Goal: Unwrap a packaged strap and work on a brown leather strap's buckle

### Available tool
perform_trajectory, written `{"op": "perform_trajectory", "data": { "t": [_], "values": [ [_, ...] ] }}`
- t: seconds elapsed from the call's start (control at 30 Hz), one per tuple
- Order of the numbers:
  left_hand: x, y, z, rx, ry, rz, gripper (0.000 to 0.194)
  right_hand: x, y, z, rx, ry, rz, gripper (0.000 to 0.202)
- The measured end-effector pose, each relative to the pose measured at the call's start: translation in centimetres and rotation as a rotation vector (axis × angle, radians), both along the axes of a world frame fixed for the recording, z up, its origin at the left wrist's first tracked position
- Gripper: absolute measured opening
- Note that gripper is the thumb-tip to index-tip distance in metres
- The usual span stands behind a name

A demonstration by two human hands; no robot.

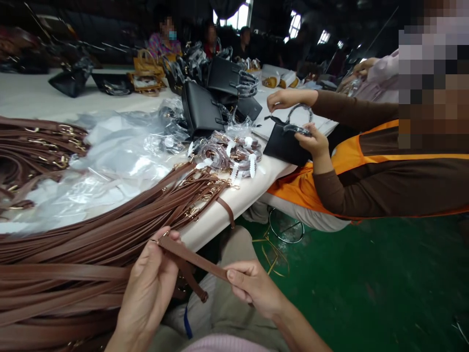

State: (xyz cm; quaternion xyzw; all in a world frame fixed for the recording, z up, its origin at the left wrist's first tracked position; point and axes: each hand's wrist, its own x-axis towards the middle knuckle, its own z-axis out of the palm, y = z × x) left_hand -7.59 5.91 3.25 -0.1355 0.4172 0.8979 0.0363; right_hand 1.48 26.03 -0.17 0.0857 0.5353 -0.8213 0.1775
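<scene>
- Below the head camera, close to our lap, our left hand (146, 288) and right hand (252, 288) hold one brown leather strap (194, 258) between them.
- Our left hand pinches the strap's upper end between thumb and fingertips, beside a small gold metal fitting (154, 240); the other fingers curl in together.
- Our right hand pinches the strap's lower stretch, thumb on top, fingers folded under it.
- From the left-hand grip a second length of the strap hangs down and ends just above our knee.
- Just left of our hands, a thick pile of brown straps (91, 244) with gold clasps fans across the white table (32, 93), some ends hanging over its edge.
- Behind the pile lie crumpled clear plastic bags (117, 156) and a bundle of wrapped handles (230, 154).
- Black handbags (200, 110) stand farther back on the table.
- At right, a co-worker in an orange vest (351, 156) holds a black handbag (284, 142) with both hands at the table's edge.
- Green floor (366, 283) shows under the table.
</scene>
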Motion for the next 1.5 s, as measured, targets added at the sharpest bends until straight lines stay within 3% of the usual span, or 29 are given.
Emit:
{"op": "perform_trajectory", "data": {
  "t": [0.33, 0.57, 0.63, 0.77, 0.83, 0.93, 1.03, 1.13, 1.37, 1.5],
  "values": [
    [0.4, -0.3, 0.2, -0.090, 0.031, 0.042, 0.042, -0.4, 0.1, -0.2, -0.007, -0.030, 0.020, 0.046],
    [1.4, 0.1, 0.2, -0.214, 0.108, 0.002, 0.036, -0.7, -0.2, -0.1, -0.049, -0.048, 0.018, 0.051],
    [1.9, 0.4, -0.5, -0.246, 0.066, -0.086, 0.037, -1.3, -0.7, 0.4, -0.073, -0.040, 0.018, 0.052],
    [3.1, 1.2, -2.1, -0.440, 0.003, -0.419, 0.043, -2.8, -2.3, 1.8, -0.129, 0.020, -0.049, 0.051],
    [3.5, 1.4, -2.4, -0.463, 0.036, -0.459, 0.040, -3.5, -2.9, 2.0, -0.145, 0.071, -0.065, 0.053],
    [3.5, 1.1, -1.9, -0.303, 0.042, -0.417, 0.031, -3.8, -2.8, 1.5, -0.188, 0.136, 0.031, 0.059],
    [2.9, 0.4, -1.4, -0.191, 0.006, -0.325, 0.034, -3.5, -1.8, 0.4, -0.184, 0.186, 0.141, 0.064],
    [2.2, -0.2, -1.4, -0.135, -0.021, -0.205, 0.040, -2.8, -0.4, -0.6, -0.148, 0.193, 0.133, 0.062],
    [1.6, -0.5, -1.9, -0.121, 0.000, -0.147, 0.038, -2.1, 2.6, -2.8, -0.062, 0.132, 0.121, 0.058],
    [1.7, 0.1, -1.6, -0.216, 0.059, -0.130, 0.031, -2.2, 2.9, -2.9, 0.065, 0.148, 0.047, 0.054]
  ]
}}
